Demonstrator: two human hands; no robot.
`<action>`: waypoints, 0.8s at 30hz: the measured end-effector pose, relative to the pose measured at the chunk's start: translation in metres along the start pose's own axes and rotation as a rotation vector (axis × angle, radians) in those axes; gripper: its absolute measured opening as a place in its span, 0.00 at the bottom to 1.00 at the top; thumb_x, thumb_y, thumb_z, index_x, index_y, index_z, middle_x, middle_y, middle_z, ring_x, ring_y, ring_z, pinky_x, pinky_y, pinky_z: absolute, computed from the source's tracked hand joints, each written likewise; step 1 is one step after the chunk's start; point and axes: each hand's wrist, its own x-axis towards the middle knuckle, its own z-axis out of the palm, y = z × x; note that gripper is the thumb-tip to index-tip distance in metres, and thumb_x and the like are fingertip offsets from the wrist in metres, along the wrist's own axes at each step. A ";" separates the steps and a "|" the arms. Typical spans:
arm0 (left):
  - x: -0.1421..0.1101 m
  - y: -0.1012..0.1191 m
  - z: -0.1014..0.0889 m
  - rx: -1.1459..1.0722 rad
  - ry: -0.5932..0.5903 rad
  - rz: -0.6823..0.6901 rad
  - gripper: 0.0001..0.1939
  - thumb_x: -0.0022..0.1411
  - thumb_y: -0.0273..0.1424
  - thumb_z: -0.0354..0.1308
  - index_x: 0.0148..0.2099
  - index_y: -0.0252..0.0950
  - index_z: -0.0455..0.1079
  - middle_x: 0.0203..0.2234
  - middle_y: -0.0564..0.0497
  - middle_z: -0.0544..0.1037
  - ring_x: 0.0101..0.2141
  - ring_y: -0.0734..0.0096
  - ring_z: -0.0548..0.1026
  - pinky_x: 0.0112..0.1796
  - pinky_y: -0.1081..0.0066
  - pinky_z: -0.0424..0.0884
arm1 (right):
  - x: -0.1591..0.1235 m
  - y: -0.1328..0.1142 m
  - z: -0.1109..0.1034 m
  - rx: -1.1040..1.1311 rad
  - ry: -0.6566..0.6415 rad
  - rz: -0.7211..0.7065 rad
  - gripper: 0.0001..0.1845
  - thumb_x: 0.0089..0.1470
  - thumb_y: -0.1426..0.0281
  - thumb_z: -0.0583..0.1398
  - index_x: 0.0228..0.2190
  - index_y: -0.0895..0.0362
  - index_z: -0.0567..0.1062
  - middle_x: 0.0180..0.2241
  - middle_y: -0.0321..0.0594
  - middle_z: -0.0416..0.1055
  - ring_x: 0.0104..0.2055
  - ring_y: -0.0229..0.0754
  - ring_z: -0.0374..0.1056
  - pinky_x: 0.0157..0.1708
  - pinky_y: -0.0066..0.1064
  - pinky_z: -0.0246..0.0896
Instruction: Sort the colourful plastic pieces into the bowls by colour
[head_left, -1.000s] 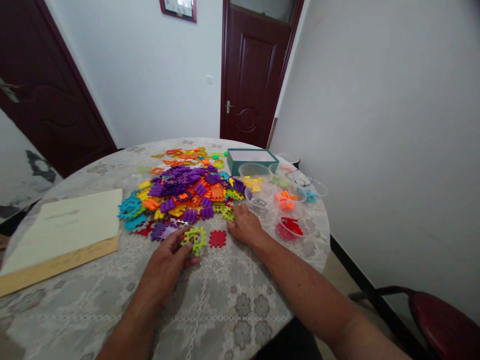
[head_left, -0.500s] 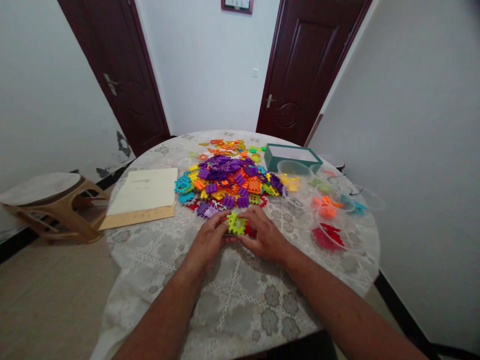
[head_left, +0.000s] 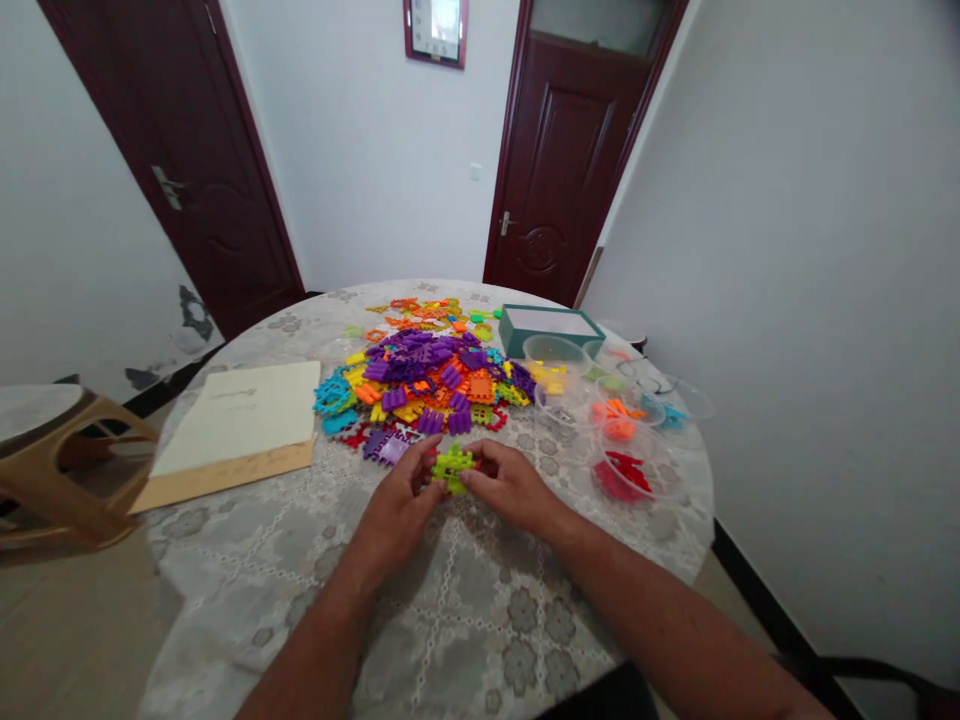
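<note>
Between my two hands, just above the near side of the table, is a lime-green interlocking plastic block [head_left: 452, 466] with toothed edges. My left hand [head_left: 405, 492] is closed on its left side, the thumb along the front. On the right side my right hand [head_left: 510, 483] grips it between thumb and fingers. Bits of red show at the fingers on both sides; how they join the green part I cannot tell. Right beyond my hands lies a heap of mixed toothed blocks [head_left: 427, 362], mostly purple, with orange, yellow, blue and red ones.
To the right stand clear plastic bowls holding yellow pieces [head_left: 549, 377], orange pieces [head_left: 618, 418] and red pieces [head_left: 624, 476]. Behind them is a green box [head_left: 517, 335]. A sheet of paper [head_left: 240, 410] lies at the left on the patterned tablecloth [head_left: 465, 600]. A stool [head_left: 75, 460] stands beside the table.
The camera view has tilted up and turned to the right. In my hands the green block has been turned, and less red shows by my right fingers.
</note>
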 end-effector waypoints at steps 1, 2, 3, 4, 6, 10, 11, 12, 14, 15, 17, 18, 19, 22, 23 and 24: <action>0.000 -0.003 0.000 0.017 -0.019 0.019 0.34 0.62 0.35 0.63 0.69 0.41 0.63 0.50 0.44 0.79 0.48 0.62 0.79 0.51 0.59 0.76 | -0.001 -0.002 -0.002 0.009 -0.041 0.036 0.13 0.57 0.70 0.62 0.46 0.54 0.75 0.33 0.33 0.71 0.29 0.36 0.65 0.29 0.26 0.59; -0.001 -0.005 0.000 0.029 -0.050 0.033 0.34 0.63 0.35 0.63 0.70 0.42 0.61 0.50 0.44 0.78 0.47 0.63 0.79 0.52 0.58 0.75 | -0.002 -0.004 -0.005 0.011 -0.079 0.060 0.11 0.56 0.70 0.63 0.43 0.54 0.75 0.30 0.31 0.70 0.29 0.36 0.64 0.28 0.26 0.57; -0.002 -0.007 0.001 0.037 -0.087 0.044 0.34 0.64 0.35 0.63 0.71 0.43 0.61 0.50 0.45 0.78 0.47 0.63 0.79 0.53 0.58 0.75 | -0.005 -0.008 -0.009 0.007 -0.106 0.080 0.11 0.55 0.71 0.63 0.42 0.54 0.75 0.29 0.30 0.69 0.29 0.35 0.64 0.28 0.25 0.55; -0.003 -0.009 0.001 0.042 -0.128 0.052 0.34 0.65 0.35 0.62 0.71 0.44 0.60 0.50 0.45 0.78 0.47 0.63 0.79 0.52 0.57 0.75 | -0.008 -0.012 -0.014 0.002 -0.123 0.098 0.10 0.54 0.71 0.63 0.40 0.54 0.74 0.28 0.30 0.69 0.29 0.35 0.63 0.27 0.25 0.54; -0.005 -0.009 0.003 0.066 -0.192 0.068 0.34 0.66 0.36 0.62 0.71 0.45 0.59 0.49 0.45 0.78 0.46 0.63 0.80 0.51 0.57 0.76 | -0.016 -0.022 -0.026 -0.010 -0.137 0.134 0.08 0.52 0.72 0.63 0.37 0.55 0.72 0.28 0.30 0.68 0.28 0.35 0.63 0.26 0.24 0.53; -0.006 -0.007 0.003 0.260 -0.109 0.148 0.27 0.68 0.40 0.59 0.67 0.42 0.66 0.46 0.45 0.81 0.42 0.63 0.81 0.45 0.60 0.79 | -0.026 -0.034 -0.075 -0.006 -0.110 0.186 0.09 0.52 0.72 0.60 0.38 0.55 0.72 0.27 0.30 0.67 0.26 0.35 0.63 0.24 0.24 0.56; -0.005 -0.007 0.003 0.344 -0.057 0.188 0.25 0.69 0.41 0.58 0.65 0.41 0.68 0.43 0.45 0.81 0.41 0.63 0.81 0.44 0.61 0.79 | -0.025 -0.033 -0.093 -0.007 -0.084 0.196 0.11 0.53 0.71 0.59 0.40 0.55 0.72 0.27 0.30 0.67 0.25 0.35 0.63 0.24 0.24 0.57; -0.005 -0.008 0.001 0.435 -0.010 0.234 0.23 0.69 0.41 0.57 0.62 0.40 0.70 0.41 0.46 0.82 0.39 0.64 0.82 0.42 0.62 0.79 | -0.021 -0.030 -0.113 -0.017 -0.047 0.207 0.13 0.53 0.70 0.59 0.42 0.55 0.72 0.26 0.30 0.68 0.24 0.35 0.64 0.23 0.24 0.58; -0.002 -0.012 -0.001 0.605 0.049 0.330 0.19 0.69 0.40 0.56 0.58 0.39 0.73 0.37 0.47 0.82 0.35 0.65 0.81 0.40 0.64 0.79 | -0.007 -0.019 -0.158 -0.083 0.076 0.223 0.14 0.53 0.70 0.59 0.43 0.56 0.72 0.25 0.30 0.69 0.23 0.35 0.64 0.22 0.24 0.59; -0.001 -0.015 -0.002 0.674 0.058 0.373 0.18 0.69 0.40 0.56 0.56 0.39 0.74 0.36 0.48 0.83 0.34 0.65 0.81 0.39 0.65 0.79 | 0.001 -0.012 -0.182 -0.127 0.143 0.240 0.12 0.52 0.71 0.60 0.41 0.56 0.72 0.23 0.30 0.68 0.22 0.35 0.64 0.21 0.24 0.59; 0.001 -0.021 -0.003 0.773 0.047 0.441 0.15 0.69 0.40 0.56 0.53 0.40 0.75 0.36 0.49 0.83 0.34 0.65 0.82 0.39 0.66 0.79 | 0.021 0.004 -0.226 -0.210 0.290 0.321 0.08 0.52 0.73 0.60 0.37 0.57 0.72 0.19 0.30 0.67 0.20 0.35 0.63 0.20 0.24 0.58; 0.002 -0.023 -0.004 0.809 0.035 0.464 0.14 0.69 0.39 0.56 0.52 0.41 0.76 0.37 0.48 0.84 0.35 0.65 0.82 0.40 0.66 0.79 | 0.031 0.012 -0.246 -0.251 0.367 0.369 0.07 0.52 0.74 0.60 0.36 0.57 0.73 0.18 0.29 0.66 0.19 0.35 0.63 0.20 0.23 0.58; 0.004 -0.025 -0.004 0.837 0.026 0.481 0.13 0.70 0.39 0.56 0.50 0.41 0.76 0.38 0.48 0.84 0.36 0.64 0.82 0.41 0.66 0.79 | 0.040 0.020 -0.263 -0.274 0.424 0.398 0.06 0.52 0.75 0.60 0.35 0.58 0.72 0.18 0.29 0.66 0.19 0.35 0.63 0.20 0.23 0.57; 0.007 -0.029 -0.005 0.894 0.017 0.492 0.13 0.70 0.39 0.55 0.49 0.41 0.77 0.40 0.48 0.84 0.39 0.63 0.83 0.41 0.67 0.79 | 0.063 0.039 -0.303 -0.319 0.543 0.451 0.04 0.54 0.76 0.61 0.35 0.60 0.73 0.18 0.31 0.66 0.19 0.34 0.63 0.21 0.22 0.58; 0.007 -0.029 -0.005 0.904 0.021 0.486 0.13 0.70 0.40 0.55 0.48 0.42 0.77 0.40 0.48 0.85 0.39 0.63 0.83 0.41 0.67 0.80 | 0.069 0.044 -0.312 -0.332 0.569 0.466 0.04 0.55 0.76 0.62 0.35 0.61 0.73 0.19 0.32 0.68 0.20 0.34 0.64 0.22 0.22 0.59; 0.008 -0.030 -0.006 0.912 0.027 0.482 0.13 0.70 0.41 0.55 0.48 0.42 0.77 0.39 0.48 0.85 0.39 0.63 0.83 0.41 0.67 0.80 | 0.074 0.049 -0.319 -0.345 0.588 0.481 0.04 0.55 0.76 0.63 0.36 0.61 0.74 0.20 0.33 0.69 0.21 0.34 0.64 0.23 0.23 0.59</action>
